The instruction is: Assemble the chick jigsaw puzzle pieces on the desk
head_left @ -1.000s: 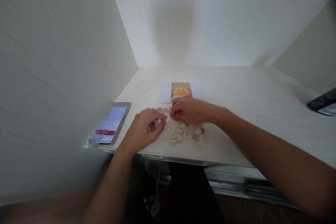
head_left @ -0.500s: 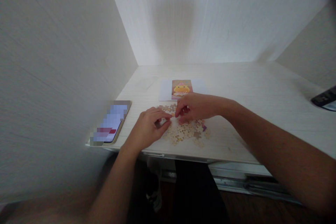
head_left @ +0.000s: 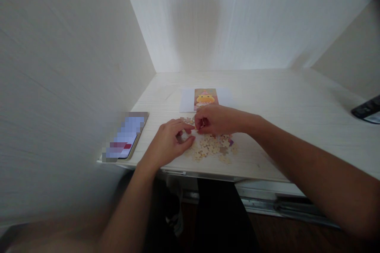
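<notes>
A heap of small pale jigsaw pieces (head_left: 212,148) lies near the front edge of a light wooden desk (head_left: 282,126). My left hand (head_left: 170,142) rests at the heap's left side, thumb and forefinger pinched on a piece. My right hand (head_left: 216,120) hovers over the heap's far side, its fingers curled in a pinch on another small piece. The fingertips of both hands meet above the pieces. Behind the heap lies a white sheet with a picture of a yellow duck (head_left: 204,99).
A phone (head_left: 126,138) lies face up at the desk's left front corner, against the left wall. A dark flat object (head_left: 366,108) sits at the far right. White walls enclose the desk on left, back and right. A metal rail (head_left: 267,201) runs under the front edge.
My right hand lifted slightly from the heap and came back toward my left hand. The two hands' fingertips now touch. The camera shifted a little downward.
</notes>
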Demonstrator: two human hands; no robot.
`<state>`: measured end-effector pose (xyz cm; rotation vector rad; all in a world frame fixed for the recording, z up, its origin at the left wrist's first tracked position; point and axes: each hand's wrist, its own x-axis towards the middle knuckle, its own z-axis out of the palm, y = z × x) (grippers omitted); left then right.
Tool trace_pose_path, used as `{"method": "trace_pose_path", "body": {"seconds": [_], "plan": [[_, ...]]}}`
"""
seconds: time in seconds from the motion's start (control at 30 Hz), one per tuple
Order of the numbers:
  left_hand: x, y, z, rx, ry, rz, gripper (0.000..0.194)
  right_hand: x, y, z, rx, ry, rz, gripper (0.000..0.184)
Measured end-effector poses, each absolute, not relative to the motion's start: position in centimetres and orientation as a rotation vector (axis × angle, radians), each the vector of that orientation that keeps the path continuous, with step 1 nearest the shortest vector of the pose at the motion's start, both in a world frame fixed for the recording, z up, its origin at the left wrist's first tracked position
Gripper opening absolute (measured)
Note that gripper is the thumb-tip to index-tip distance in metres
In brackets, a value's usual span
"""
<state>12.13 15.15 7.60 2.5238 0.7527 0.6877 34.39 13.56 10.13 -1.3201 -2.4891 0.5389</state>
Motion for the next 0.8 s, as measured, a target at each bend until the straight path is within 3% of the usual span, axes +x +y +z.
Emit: {"method": "trace_pose_path", "body": {"seconds": [0.33, 0.8], "plan": [[12.1, 15.4, 7.4, 2.522, 0.726, 0.694, 0.018, 36.1, 13.4, 11.3, -1.381, -2.569, 0.96, 0.025], [11.8, 15.3, 7.1, 2.522, 0.768, 0.802, 0.016, 35.5, 13.3, 11.6, -1.33, -2.568, 0.954, 0.026]]}}
